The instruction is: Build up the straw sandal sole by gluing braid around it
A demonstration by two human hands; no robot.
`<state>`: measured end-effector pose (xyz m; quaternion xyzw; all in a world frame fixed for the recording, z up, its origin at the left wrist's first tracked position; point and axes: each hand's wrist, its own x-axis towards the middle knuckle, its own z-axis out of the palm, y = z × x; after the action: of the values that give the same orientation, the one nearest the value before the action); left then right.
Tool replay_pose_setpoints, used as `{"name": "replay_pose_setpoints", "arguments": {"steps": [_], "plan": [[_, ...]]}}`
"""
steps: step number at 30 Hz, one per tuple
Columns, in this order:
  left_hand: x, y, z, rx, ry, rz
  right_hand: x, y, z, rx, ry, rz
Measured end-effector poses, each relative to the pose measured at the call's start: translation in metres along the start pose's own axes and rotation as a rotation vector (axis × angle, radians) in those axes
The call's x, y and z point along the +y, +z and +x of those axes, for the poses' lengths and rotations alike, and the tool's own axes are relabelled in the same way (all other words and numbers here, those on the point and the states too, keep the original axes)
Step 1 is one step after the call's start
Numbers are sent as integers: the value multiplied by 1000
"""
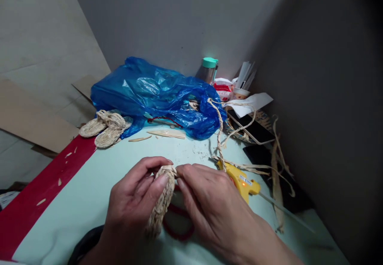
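Note:
Upright near the table's front sits a pale braided straw piece [164,201], its lower end in shadow. My left hand [136,193] is closed around its upper part, thumb pressed on the near face. At the top right edge of the braid, my right hand [212,201] is closed in a pinch, and its fingertips hide what lies between them. A dark red loop [179,233] lies under the hands, partly covered. To the right of my right hand lies a yellow glue gun [239,179] with a small orange light and a glue stick in its rear.
Two straw slippers [109,131] rest at the table's left edge, beside a blue plastic bag [149,87]. Behind stand a bottle [208,69] and a paper cup [240,93]. A phone [251,127], straw cord [220,137] and loose strips [277,177] lie right, near the wall.

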<state>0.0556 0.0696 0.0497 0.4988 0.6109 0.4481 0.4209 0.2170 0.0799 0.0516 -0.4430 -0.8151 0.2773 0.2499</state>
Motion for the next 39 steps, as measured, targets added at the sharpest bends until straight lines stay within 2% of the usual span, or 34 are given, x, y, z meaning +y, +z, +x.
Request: {"name": "replay_pose_setpoints", "arguments": {"steps": [2, 5, 9, 14, 20, 23, 26, 28, 29, 31, 33, 35, 36, 37, 39], "plan": [[-2, -1, 1, 9, 17, 20, 0, -3, 1, -14, 20, -39], [-9, -7, 6, -61, 75, 99, 1, -7, 2, -21, -8, -86], [-15, -17, 11, -104, 189, 177, 5, -12, 2, 64, -74, -98], [-17, -17, 11, -90, 189, 119, 9, -26, 2, 210, -181, -34], [-21, -14, 15, -110, 207, 100, 1, -49, 8, 179, -227, -156], [-21, -19, 16, -150, 176, 95, 0, -53, 22, 144, -283, -243], [-17, -20, 13, -199, 40, 0, 5, -47, 43, 88, -362, -218], [-14, -17, 9, -156, -87, -140, 8, -43, 53, 46, -382, -169], [-13, -16, 8, -105, -148, -227, 8, -43, 54, 67, -375, -153], [-14, -16, 10, 16, -237, -397, 8, -48, 45, 201, -298, -105], [-21, -20, 19, 103, -246, -515, 7, -57, 19, 480, -150, -36], [-31, -27, 31, 173, -218, -583, 8, -61, -17, 762, 110, -85], [-35, -30, 38, 194, -225, -606, 11, -60, -36, 794, 310, -162], [-39, -33, 43, 231, -207, -619, 16, -54, -53, 729, 518, -242], [-42, -36, 50, 276, -208, -639, 27, -34, -79, 627, 692, -248]]}}
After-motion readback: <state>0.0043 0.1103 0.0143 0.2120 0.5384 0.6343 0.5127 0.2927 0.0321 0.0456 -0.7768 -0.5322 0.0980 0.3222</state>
